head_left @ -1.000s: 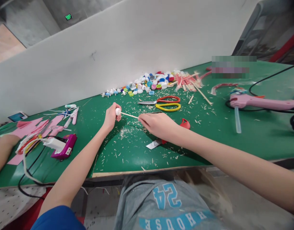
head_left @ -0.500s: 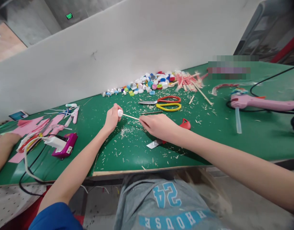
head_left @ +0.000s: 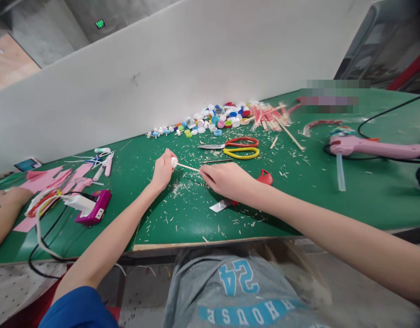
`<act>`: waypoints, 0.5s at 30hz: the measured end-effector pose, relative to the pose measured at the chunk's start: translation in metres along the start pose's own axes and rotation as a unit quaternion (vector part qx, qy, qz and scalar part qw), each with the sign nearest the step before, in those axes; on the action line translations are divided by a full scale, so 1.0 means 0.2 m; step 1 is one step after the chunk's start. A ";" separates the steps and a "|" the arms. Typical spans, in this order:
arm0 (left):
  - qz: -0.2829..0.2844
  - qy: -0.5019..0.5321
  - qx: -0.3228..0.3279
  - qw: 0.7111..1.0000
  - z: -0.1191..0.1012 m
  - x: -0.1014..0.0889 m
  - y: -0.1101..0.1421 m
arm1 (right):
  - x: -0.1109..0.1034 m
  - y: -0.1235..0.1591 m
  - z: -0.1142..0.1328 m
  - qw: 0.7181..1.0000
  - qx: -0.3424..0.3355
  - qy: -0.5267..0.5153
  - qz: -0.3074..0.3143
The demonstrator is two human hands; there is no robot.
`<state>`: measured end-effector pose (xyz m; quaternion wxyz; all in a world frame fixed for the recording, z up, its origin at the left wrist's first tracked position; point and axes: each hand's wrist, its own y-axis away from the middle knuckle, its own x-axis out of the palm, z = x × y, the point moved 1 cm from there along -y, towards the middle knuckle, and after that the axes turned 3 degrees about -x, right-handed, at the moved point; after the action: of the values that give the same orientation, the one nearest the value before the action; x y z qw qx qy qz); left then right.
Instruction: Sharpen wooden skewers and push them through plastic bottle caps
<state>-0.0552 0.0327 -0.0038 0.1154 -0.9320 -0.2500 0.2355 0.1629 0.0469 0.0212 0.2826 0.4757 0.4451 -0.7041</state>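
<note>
One head-worn camera looks forward and down across the table.

- 1 stick between left hand and right hand, 1 cap at its left end
- Scissors behind, on the counter
- Bottle caps behind scissors
- Glue gun far right

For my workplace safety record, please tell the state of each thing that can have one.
Left hand: closed on white piece
Right hand: closed on stick
Scissors: blades together
Knife: blade exposed
Right glue gun: clear stick protruding
Purple socket: plug inserted
Phone: screen lit
Sign: lit
</note>
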 end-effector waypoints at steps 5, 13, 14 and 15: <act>-0.006 -0.009 0.003 1.000 0.00 0.00 0.00 | 0.00 0.00 0.01 1.000 0.005 0.000 0.007; -0.013 -0.017 0.009 1.000 0.00 0.01 0.00 | 0.01 0.00 0.01 1.000 0.005 0.007 0.009; -0.015 -0.018 0.007 1.000 0.00 0.01 0.00 | 0.01 0.00 0.01 1.000 0.006 0.009 0.009; -0.015 -0.018 0.006 1.000 0.00 0.01 0.00 | 0.01 0.00 0.01 1.000 0.007 0.011 0.010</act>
<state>-0.0539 0.0336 -0.0055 0.1201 -0.9231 -0.2645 0.2520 0.1614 0.0446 0.0205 0.2816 0.4897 0.4382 -0.6992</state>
